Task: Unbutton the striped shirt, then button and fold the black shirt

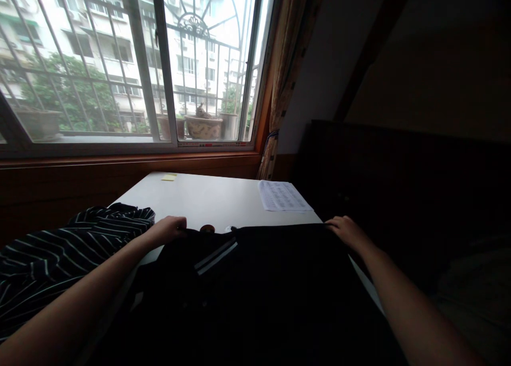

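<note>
A black garment with a pair of pale stripes is spread across the near part of the white table. Its far edge runs nearly straight between my hands. My left hand is closed on the far left corner of the cloth. At the far right corner, the fingers of my right hand pinch the edge. The lower part of the garment is very dark, so its folds cannot be made out. Just beyond the far edge, a small brown round object and a whitish one show, partly covered.
A black-and-white striped cloth lies bunched at the left. Printed sheets rest at the table's back right, and a yellow sticky note at its back left. Behind are a barred window and a tied curtain.
</note>
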`<state>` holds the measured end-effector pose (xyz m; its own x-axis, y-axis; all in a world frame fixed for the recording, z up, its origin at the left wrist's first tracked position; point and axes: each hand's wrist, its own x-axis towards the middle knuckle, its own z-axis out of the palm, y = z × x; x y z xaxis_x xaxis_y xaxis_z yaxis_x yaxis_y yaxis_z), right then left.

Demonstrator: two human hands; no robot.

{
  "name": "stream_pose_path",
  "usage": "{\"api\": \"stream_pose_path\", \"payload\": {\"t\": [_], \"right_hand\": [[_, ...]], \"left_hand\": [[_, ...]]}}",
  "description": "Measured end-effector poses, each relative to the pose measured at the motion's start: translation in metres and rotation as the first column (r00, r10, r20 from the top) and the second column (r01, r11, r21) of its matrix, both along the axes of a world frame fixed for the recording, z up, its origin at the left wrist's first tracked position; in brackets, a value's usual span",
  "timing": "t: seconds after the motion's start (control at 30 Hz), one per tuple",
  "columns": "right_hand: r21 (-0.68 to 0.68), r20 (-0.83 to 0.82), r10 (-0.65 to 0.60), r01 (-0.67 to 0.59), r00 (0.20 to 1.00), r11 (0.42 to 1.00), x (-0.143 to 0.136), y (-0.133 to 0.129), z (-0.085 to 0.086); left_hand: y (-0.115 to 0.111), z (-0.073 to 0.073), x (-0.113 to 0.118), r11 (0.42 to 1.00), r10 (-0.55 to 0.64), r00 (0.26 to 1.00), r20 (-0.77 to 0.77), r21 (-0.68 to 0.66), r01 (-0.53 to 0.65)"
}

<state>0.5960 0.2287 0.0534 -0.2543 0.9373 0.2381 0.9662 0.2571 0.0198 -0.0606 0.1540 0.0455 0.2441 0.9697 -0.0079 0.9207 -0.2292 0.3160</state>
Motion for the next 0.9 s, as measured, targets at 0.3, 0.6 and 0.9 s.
{"api": "stream_pose_path", "payload": {"t": [0.3,0.6,0.9], "right_hand": [[0.162,-0.114,-0.020,0.039,0.993,0.986,0.003,0.001,0.033],[0.023,-0.377,-0.005,0.015,0.926,1.000,0.034,-0.056,0.039],[0.078,-0.287,0.028,-0.006,0.958,0.997,0.074,-0.125,0.029]], "left_hand": [[0.011,0.031,0.005,0.984,0.033,0.993,0.110,0.168,-0.052],[-0.030,0.035,-0.003,0.981,-0.061,0.978,0.201,0.194,0.021],[-0.090,0.047,-0.002,0.958,-0.115,0.970,0.213,0.280,0.052]]}}
